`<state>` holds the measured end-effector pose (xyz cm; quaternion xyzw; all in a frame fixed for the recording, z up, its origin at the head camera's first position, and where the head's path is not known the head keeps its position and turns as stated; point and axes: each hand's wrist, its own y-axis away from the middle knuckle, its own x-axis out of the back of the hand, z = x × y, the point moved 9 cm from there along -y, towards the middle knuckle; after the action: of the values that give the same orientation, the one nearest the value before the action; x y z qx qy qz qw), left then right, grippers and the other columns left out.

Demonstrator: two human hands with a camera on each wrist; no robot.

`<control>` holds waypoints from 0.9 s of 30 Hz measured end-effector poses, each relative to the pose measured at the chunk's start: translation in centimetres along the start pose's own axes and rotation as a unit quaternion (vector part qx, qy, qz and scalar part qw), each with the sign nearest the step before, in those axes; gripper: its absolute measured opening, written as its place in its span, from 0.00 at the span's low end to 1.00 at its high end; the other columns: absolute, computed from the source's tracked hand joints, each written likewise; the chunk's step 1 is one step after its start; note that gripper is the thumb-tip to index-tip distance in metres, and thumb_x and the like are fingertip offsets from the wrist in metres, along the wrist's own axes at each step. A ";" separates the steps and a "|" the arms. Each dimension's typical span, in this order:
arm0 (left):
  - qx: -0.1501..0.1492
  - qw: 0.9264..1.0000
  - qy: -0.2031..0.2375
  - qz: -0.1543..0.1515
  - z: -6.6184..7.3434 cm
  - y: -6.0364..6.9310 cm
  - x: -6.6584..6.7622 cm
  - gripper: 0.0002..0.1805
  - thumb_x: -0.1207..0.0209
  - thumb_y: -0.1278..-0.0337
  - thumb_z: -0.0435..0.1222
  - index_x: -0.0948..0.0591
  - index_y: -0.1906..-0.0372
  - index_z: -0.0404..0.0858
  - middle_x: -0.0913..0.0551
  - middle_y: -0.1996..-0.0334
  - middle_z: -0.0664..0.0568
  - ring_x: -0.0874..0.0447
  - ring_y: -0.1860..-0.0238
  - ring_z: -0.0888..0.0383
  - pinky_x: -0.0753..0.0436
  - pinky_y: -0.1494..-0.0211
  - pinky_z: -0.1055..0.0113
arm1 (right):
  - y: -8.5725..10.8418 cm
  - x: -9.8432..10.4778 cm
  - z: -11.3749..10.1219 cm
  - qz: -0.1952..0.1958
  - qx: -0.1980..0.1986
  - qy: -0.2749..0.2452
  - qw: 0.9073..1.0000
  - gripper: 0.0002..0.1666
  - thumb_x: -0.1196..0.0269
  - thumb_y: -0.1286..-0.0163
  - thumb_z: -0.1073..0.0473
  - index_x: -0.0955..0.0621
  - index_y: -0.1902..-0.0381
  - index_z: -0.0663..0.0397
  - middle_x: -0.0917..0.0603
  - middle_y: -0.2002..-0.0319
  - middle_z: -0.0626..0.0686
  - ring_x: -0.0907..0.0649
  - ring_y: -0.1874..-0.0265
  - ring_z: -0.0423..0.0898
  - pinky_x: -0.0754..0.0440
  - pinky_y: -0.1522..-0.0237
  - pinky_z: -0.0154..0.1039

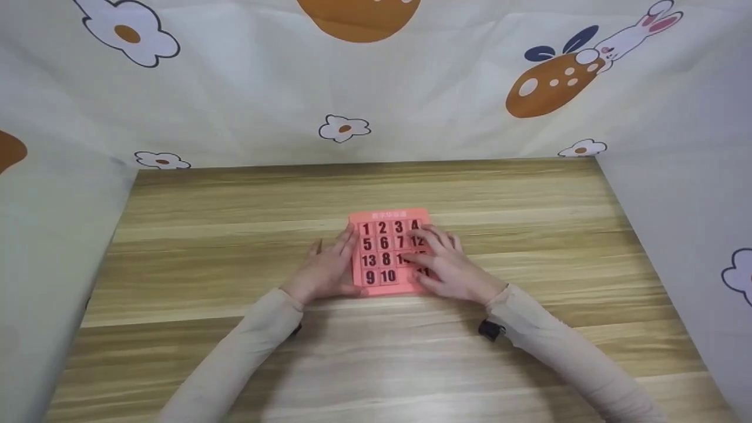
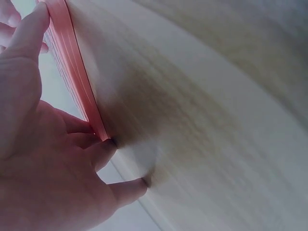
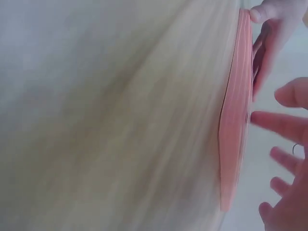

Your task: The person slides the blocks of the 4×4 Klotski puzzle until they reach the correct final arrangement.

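A pink number puzzle board (image 1: pixel 390 289) lies flat on the table, with black-numbered tiles; the bottom row has a gap right of the 10. My left hand (image 1: pixel 322 274) holds the board's left side, thumb by the near corner and fingers by the far one. In the left wrist view, this hand (image 2: pixel 53 163) spans the pink edge (image 2: pixel 77 67). My right hand (image 1: pixel 452 271) is over the right-hand tiles, one fingertip at the 14, partly covering several numbers. The right wrist view shows its fingers (image 3: pixel 281 126) spread, one fingertip at the board's surface (image 3: pixel 233 130).
The wood-grain table (image 1: pixel 235 205) extends around the board. A pale cloth with printed flowers and fruit (image 1: pixel 252 76) stands along the far edge, and pale walls (image 1: pixel 675 153) rise at both sides. Dark objects (image 1: pixel 489 329) show by both sleeve cuffs.
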<state>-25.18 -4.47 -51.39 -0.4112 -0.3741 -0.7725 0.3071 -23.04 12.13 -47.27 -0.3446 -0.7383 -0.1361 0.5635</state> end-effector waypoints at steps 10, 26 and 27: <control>-0.001 1.000 0.000 -0.002 0.0 -0.1 0.0 0.66 0.37 0.55 0.64 0.62 0.24 0.34 0.71 0.25 0.44 0.65 0.25 0.50 0.62 0.29 0.40 | -0.6 0.0 -0.9 -0.009 0.024 -0.011 1.000 0.19 0.38 0.34 0.52 0.17 0.46 0.49 0.36 0.32 0.61 0.41 0.32 0.62 0.45 0.36 0.63; -0.003 1.000 -0.002 -0.007 0.1 -0.1 -0.2 0.66 0.37 0.55 0.64 0.63 0.24 0.34 0.70 0.25 0.44 0.68 0.25 0.51 0.63 0.28 0.41 | 1.6 1.1 1.7 -0.006 -0.043 0.031 0.999 0.18 0.37 0.35 0.54 0.16 0.47 0.46 0.38 0.30 0.61 0.44 0.31 0.64 0.46 0.39 0.68; -0.004 1.000 -0.001 -0.007 0.1 -0.1 -0.2 0.66 0.37 0.54 0.64 0.62 0.24 0.34 0.70 0.25 0.44 0.68 0.25 0.51 0.63 0.28 0.41 | 1.8 1.1 1.7 -0.004 -0.040 0.030 0.999 0.19 0.37 0.35 0.54 0.17 0.47 0.46 0.38 0.31 0.61 0.44 0.32 0.63 0.46 0.38 0.68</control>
<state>-25.10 -4.29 -51.50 -0.4109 -0.3739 -0.7756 0.2996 -23.24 14.87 -47.13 -0.3596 -0.7165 -0.1786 0.5704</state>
